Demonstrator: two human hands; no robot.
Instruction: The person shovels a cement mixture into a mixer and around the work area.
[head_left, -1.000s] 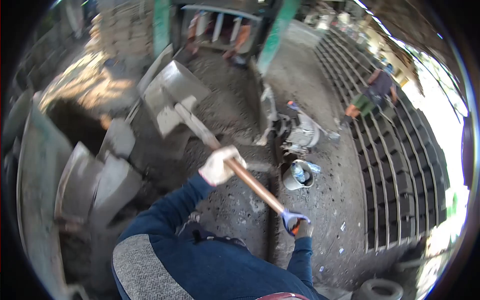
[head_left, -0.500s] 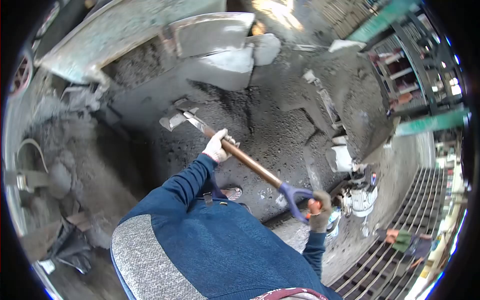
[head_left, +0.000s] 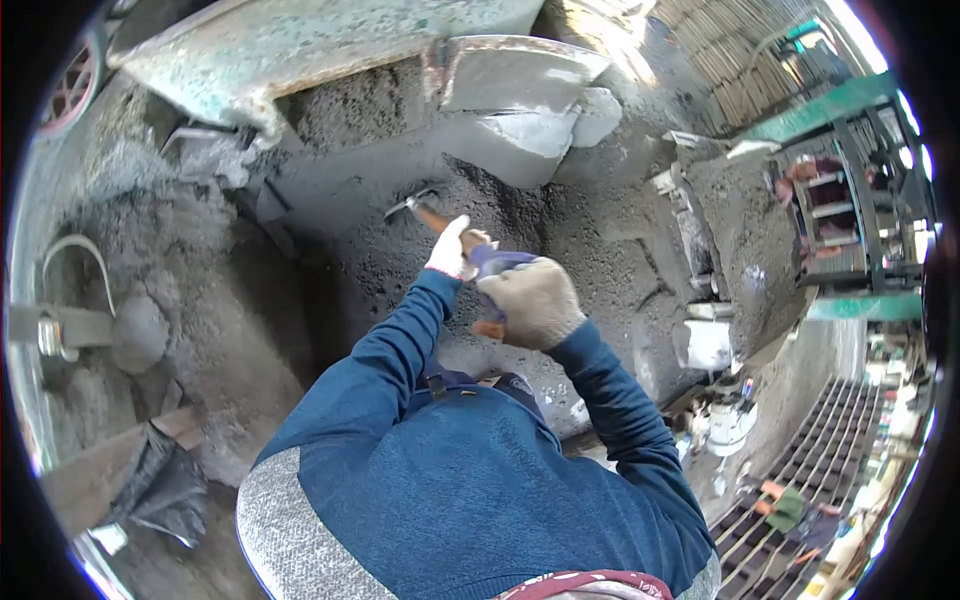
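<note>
My left hand point(head_left: 455, 248), in a white glove, is wrapped round the brown shaft of a shovel point(head_left: 428, 216). My right hand point(head_left: 538, 303), in a tan glove with orange at the fingers, closes on the shovel's purple D-shaped handle point(head_left: 490, 263). The shovel points away from me, and its shaft looks short from this angle. Its blade is at the dark, grainy wet mix point(head_left: 480, 205) on the floor, partly sunk in or hidden. Both hands are close together in front of my body.
A worn pale-green metal trough point(head_left: 350, 50) stands at the far left, beside a grey curved plate point(head_left: 515, 75). White bucket point(head_left: 732, 428) and rows of dark blocks point(head_left: 810, 440) lie to the right. A black plastic sheet point(head_left: 165, 485) is at lower left.
My right hand has swung forward and left, bringing the handle close to my left hand. The shovel has pushed farther forward, its blade now at the mix. The view has shifted slightly.
</note>
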